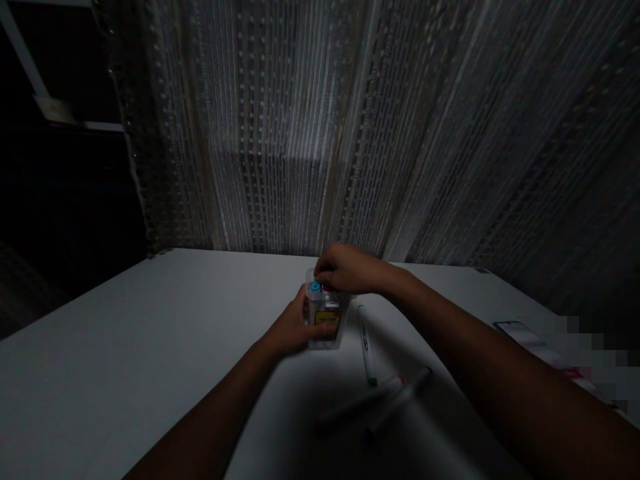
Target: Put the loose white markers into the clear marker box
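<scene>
Three markers lie loose on the white worktop [125, 347]: a dark-capped marker [400, 400] and a red-tipped marker [365, 399] nearest, one green-tipped marker [367, 347] beyond. One clear marker case [325, 320] stands mid-worktop. Left hand [293, 328], grip pressed around the case. Right hand [347, 270], grip pinching at the case top. One beaded curtain [350, 133] behind.
</scene>
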A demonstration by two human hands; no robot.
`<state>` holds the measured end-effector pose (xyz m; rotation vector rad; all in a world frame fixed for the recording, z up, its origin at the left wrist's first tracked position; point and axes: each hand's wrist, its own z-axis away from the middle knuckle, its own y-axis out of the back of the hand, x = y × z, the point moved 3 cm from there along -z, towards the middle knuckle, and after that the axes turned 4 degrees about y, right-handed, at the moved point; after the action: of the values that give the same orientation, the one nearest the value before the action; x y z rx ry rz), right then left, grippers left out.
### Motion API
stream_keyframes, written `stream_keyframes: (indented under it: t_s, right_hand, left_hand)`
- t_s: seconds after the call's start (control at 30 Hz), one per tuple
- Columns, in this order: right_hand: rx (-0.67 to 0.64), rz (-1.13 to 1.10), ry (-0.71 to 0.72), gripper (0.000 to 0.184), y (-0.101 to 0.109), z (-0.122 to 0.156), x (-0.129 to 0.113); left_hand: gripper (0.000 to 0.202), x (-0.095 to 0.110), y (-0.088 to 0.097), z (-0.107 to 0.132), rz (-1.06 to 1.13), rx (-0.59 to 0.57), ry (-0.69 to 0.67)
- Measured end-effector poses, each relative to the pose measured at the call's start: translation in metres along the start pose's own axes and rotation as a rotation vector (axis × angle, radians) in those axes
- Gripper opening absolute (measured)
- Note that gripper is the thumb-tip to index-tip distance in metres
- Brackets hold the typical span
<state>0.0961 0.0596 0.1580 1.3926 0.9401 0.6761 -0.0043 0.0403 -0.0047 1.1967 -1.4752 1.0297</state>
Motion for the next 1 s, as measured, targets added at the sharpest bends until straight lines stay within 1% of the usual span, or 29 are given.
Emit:
stream_keyframes:
  t_s: [0.1, 0.17, 0.27, 0.33, 0.4, 0.53, 0.8, 1.0]
  right_hand:
    - [0.041, -0.028, 0.028, 0.019, 0.006, 0.003, 0.001]
    - [0.059, -0.043, -0.001, 0.018, 0.012, 0.007, 0.005]
    - [-0.001, -0.049, -0.053, 0.012, 0.018, 0.017, 0.011]
    - [-0.064, -0.046, -0.052, 0.010, 0.018, 0.023, 0.013]
    - [-0.091, -0.013, -0.047, 0.008, 0.015, 0.026, 0.014]
    - [-0.061, 0.081, -0.048, 0.013, 0.012, 0.026, 0.012]
    - [-0.067, 0.144, -0.040, 0.013, 0.010, 0.028, 0.007]
    - [-0.059, 0.205, -0.010, 0.014, 0.006, 0.030, 0.009]
  left_hand:
    - [0.074, 0.002, 0.000, 0.001, 0.003, 0.004, -0.006]
    - [0.073, 0.003, -0.001, 0.002, 0.005, 0.001, -0.008]
    - [0.072, 0.004, -0.002, 0.003, 0.005, 0.006, 0.006]
    - [0.073, 0.003, -0.002, 0.003, 0.003, 0.006, 0.015]
    - [0.073, 0.001, -0.002, 0.002, 0.005, 0.002, 0.014]
    - [0.073, 0.000, -0.002, 0.002, 0.007, -0.006, -0.005]
    - [0.075, -0.004, 0.000, 0.001, 0.013, -0.002, 0.000]
    - [0.074, -0.001, -0.001, 0.001, 0.013, 0.011, -0.014]
